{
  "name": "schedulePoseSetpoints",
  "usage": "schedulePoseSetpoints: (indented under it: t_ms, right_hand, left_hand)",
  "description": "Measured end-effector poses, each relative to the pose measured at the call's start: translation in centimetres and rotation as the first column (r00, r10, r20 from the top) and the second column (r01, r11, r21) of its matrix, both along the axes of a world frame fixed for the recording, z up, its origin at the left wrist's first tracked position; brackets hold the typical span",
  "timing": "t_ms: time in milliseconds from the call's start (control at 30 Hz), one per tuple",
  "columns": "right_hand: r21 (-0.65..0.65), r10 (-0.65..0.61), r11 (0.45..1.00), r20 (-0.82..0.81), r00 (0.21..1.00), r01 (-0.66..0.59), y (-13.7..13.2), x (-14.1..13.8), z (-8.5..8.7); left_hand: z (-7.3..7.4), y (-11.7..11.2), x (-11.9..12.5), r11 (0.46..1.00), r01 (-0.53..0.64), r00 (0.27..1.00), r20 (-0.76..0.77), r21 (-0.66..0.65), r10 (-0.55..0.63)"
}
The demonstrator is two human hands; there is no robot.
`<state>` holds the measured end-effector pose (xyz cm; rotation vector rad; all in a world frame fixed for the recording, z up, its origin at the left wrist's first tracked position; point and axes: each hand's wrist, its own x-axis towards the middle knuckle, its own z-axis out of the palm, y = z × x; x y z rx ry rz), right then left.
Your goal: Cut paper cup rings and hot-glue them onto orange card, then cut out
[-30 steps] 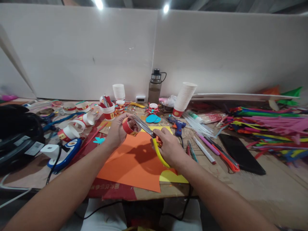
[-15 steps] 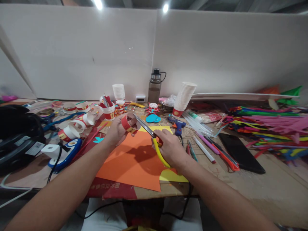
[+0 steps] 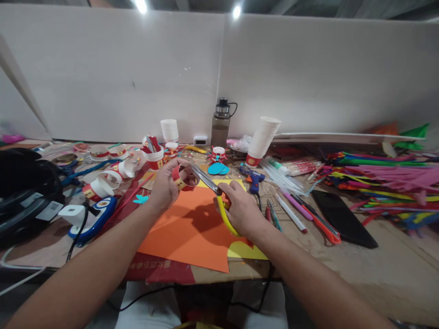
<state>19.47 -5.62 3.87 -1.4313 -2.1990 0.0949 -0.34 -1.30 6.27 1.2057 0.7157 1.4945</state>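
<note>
Far left, the bulky black object (image 3: 29,196) is cut off by the frame edge; print on its labels unreadable. Right of that, white-and-red cut paper-cup pieces (image 3: 99,188) overlap, so the count is unclear.

Your left hand (image 3: 164,187), left of centre frame, is closed on a short red-and-cream paper ring (image 3: 178,178); some fingers are hidden behind and inside it. Ring is tilted, its visible opening facing right; far wall mostly hidden. Below, a flat orange paper sheet (image 3: 185,242) is partly covered by your forearm.

Centre frame: steel-bladed scissors with yellow handles (image 3: 211,183), long axis diagonal, tips pointing upper left, handles lower right. Tips sit at the ring's right-hand opening; can't tell if the blades touch paper, or how far apart they are. Your right hand (image 3: 240,205) is wrapped around the handles, just right of centre; one loop shows, the rest is mostly behind your fingers.

Right of your hand, a blue glue gun (image 3: 255,182), nozzle pointing upper left. Right edge: a bundle of multicoloured fuzzy craft stems (image 3: 394,178), blurred and cut off.
</note>
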Motion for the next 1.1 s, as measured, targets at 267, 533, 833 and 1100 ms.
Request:
schedulePoseSetpoints:
  t_ms: [267, 533, 833, 1100]
  right_hand:
    - [0.012, -0.029, 1.000, 0.037, 0.999, 0.028, -0.05, 0.20, -0.15]
    - [0.010, -0.031, 0.999, 0.045, 0.998, 0.031, -0.29, 0.12, 0.23]
    - [0.001, -0.032, 0.999, 0.046, 0.998, 0.032, -0.36, 0.05, 0.37]
    - [-0.013, -0.032, 0.999, 0.032, 0.999, 0.033, -0.08, 0.15, 0.29]
  left_hand:
    - [-0.22, 0.17, -0.12, 0.999, 0.012, 1.000, -0.013, -0.029, -0.013]
    - [0.10, 0.19, -0.02, 0.999, 0.028, 1.000, 0.005, -0.037, -0.028]
    - [-0.66, 0.67, -0.58, 0.990, 0.135, 0.991, -0.023, 0.037, -0.134]
    - [0.24, 0.84, -0.69, 1.000, -0.009, 0.998, 0.068, 0.026, 0.007]
